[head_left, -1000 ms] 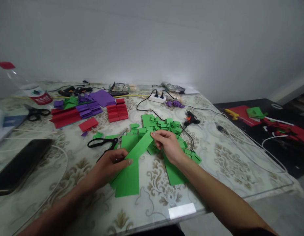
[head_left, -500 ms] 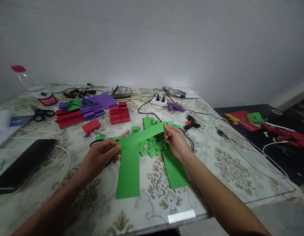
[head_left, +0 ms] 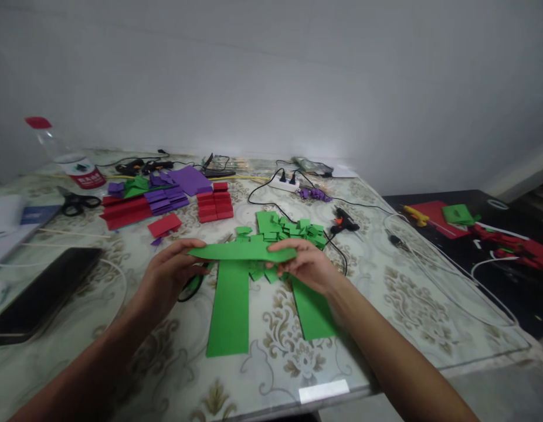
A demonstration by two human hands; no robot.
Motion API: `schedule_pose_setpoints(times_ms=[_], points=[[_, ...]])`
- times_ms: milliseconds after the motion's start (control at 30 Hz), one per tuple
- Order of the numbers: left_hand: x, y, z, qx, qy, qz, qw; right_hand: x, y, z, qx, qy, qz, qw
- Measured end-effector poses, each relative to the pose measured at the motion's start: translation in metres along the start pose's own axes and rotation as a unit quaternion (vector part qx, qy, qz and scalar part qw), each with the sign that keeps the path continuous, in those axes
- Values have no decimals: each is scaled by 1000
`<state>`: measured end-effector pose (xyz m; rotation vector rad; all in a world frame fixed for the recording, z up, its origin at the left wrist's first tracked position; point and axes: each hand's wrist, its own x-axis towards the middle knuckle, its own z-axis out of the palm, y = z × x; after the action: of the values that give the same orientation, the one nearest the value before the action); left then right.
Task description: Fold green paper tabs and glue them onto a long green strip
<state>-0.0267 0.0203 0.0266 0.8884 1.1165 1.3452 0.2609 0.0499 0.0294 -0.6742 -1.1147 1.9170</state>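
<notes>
head view, noted from beside the table [head_left: 379, 328]: 1 green strip [head_left: 240, 251] stretched crosswise between 2 bare hands, near the middle of the patterned surface. left hand [head_left: 168, 269]: thumb and fingers pinching the left end of the strip. right hand [head_left: 309, 264]: thumb and fingers pinching it near the right end. strip looks slightly bowed, long side facing the person, and covers the far end of 1 green sheet [head_left: 228, 310] lying flat below it. a 2nd green sheet [head_left: 314, 310] lies partly under the right forearm.

surroundings: a heap of small green pieces [head_left: 293, 230] sits just beyond the right hand. black-handled scissors [head_left: 193, 286] lie by the left hand, mostly hidden behind it. black glue gun [head_left: 344, 221] rests to the right of the heap, a cord near it. farther back i see a white power strip [head_left: 284, 183] with 2 black plugs in it.

left of centre: red folded papers [head_left: 214, 203], purple folded papers [head_left: 166, 201], and a flat purple sheet [head_left: 190, 179]. a 2nd pair of scissors [head_left: 75, 202] lies near a red-capped bottle [head_left: 80, 167]. black phone [head_left: 45, 293] at near left, well apart from the strip.
</notes>
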Motion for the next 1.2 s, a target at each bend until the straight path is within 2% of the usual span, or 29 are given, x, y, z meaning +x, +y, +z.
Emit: schedule_pose_setpoints(times_ms=[67, 100, 167, 233, 300, 367, 433, 467, 633, 800, 900, 1000, 1200], points=[[-2, 4, 1, -33, -10, 18, 999, -5, -7, 3, -61, -84, 19, 994], [-2, 5, 1, -41, -18, 19, 999, -8, -11, 5, -110, -143, 44, 983], [-4, 7, 2, -32, -28, 2, 999, -12, -15, 12, -184, -276, 111, 937], [-6, 4, 3, 18, -36, -26, 999, -13, -10, 19, -188, -330, 154, 912], [-8, -1, 4, 73, -75, -48, 993, -11, 5, 26, -160, -275, 150, 936], [-10, -7, 5, 118, -143, -62, 981, -7, 25, 32, -142, -163, 120, 969], [-13, -14, 6, 155, -204, -70, 964, -4, 41, 36, -125, -64, 92, 986], [-14, -18, 6, 171, -229, -75, 955, -3, 47, 38, -123, -34, 83, 988], [-19, -30, 11, 193, -301, -97, 929, -3, 57, 45, -153, 4, 62, 986], [-22, -34, 14, 166, -303, -110, 932, -3, 60, 49, -162, 40, 39, 985], [-21, -30, 12, 141, -266, -107, 948, -1, 59, 46, -116, 71, 38, 990], [-19, -26, 11, 62, -223, -127, 965, 1, 57, 42, -75, 89, 41, 992], [-18, -34, 15, -3, -199, -184, 963, 1, 59, 44, -26, 96, 46, 994]])
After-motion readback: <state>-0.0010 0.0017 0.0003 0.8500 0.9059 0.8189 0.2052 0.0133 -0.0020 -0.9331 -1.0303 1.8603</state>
